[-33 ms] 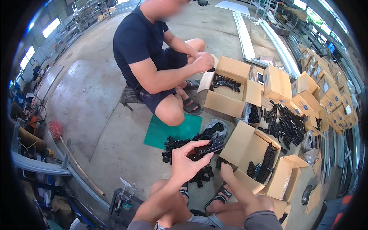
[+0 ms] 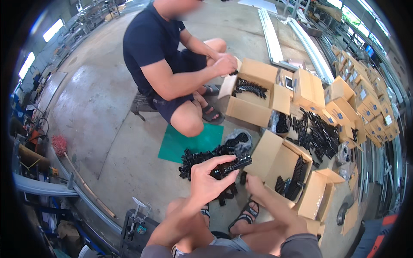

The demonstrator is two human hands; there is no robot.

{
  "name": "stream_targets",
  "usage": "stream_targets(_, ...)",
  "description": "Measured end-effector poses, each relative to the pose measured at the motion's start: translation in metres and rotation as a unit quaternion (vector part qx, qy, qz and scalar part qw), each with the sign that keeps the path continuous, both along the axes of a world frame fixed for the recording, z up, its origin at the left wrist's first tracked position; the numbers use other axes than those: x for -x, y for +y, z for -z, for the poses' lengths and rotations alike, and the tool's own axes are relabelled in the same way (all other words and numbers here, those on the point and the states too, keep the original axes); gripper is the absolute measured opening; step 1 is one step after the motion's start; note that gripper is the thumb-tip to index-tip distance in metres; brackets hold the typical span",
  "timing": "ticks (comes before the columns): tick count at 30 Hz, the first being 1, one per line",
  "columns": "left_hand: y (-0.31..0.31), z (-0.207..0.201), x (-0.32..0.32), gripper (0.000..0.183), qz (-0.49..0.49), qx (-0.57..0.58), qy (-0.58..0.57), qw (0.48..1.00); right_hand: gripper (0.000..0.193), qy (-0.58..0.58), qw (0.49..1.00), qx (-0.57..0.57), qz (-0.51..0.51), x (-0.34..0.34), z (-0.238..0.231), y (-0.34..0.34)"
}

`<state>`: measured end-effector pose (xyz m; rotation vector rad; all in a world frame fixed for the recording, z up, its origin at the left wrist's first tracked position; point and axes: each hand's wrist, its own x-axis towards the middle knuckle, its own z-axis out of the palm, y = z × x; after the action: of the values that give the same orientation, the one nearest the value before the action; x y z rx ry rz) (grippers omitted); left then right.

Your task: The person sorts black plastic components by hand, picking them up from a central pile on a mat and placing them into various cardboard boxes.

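Between the thumb and fingers of my left hand [image 2: 205, 177] is a glossy black part with a round end [image 2: 244, 161]. It is held above a heap of black parts [image 2: 189, 165] on the floor. My right hand [image 2: 255, 185] is closed beside the near left corner of an open cardboard box [image 2: 267, 150]. A small dark piece [image 2: 243, 177] shows at its fingertips, its kind not clear. Inside that box, black parts [image 2: 297, 179] stand in rows. A clear plastic bag [image 2: 246, 145] with black pieces lies beyond my left hand.
Across from me a person [image 2: 150, 56] sits on a low stool, hands over another open box [image 2: 247, 107]. More black parts [image 2: 316, 135] lie loose to the right. Stacked cartons [image 2: 370, 103] stand at far right. A green sheet [image 2: 172, 144] and a broom [image 2: 86, 180] are on the left.
The black part in my left hand has turned, so its round end now points right. My right hand has shifted slightly left, and the small dark piece stands more upright. The view has moved slightly.
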<state>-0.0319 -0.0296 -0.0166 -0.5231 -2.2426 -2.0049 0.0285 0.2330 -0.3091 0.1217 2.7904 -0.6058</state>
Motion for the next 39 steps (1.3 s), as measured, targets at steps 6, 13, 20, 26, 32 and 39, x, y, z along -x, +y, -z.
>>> stream_targets(6,0.003,-0.012,-0.009,0.037,0.012,0.083,0.102,0.991,0.013,0.265,0.902,0.321,0.115,0.024,-0.267,-0.023)
stream_targets(13,0.013,-0.011,-0.015,0.036,0.046,0.070,0.117,0.990,0.021,0.428,0.881,0.141,-0.145,0.006,-0.356,-0.059)
stream_targets(20,0.015,-0.015,-0.021,0.039,0.062,0.047,0.076,0.994,0.020,0.390,0.900,0.105,-0.164,-0.002,-0.355,-0.057)
stream_targets(26,0.012,-0.005,-0.021,0.033,0.103,-0.074,-0.040,0.991,0.034,0.376,0.901,0.209,-0.052,-0.015,-0.355,-0.065)
stream_targets(32,0.011,-0.004,-0.023,0.030,0.180,-0.198,-0.142,0.953,0.045,0.259,0.893,0.368,-0.009,-0.025,-0.329,-0.053)
stream_targets(39,0.014,0.001,-0.019,0.028,0.195,-0.207,-0.306,0.909,0.043,0.239,0.864,0.441,0.045,-0.023,-0.312,-0.049)
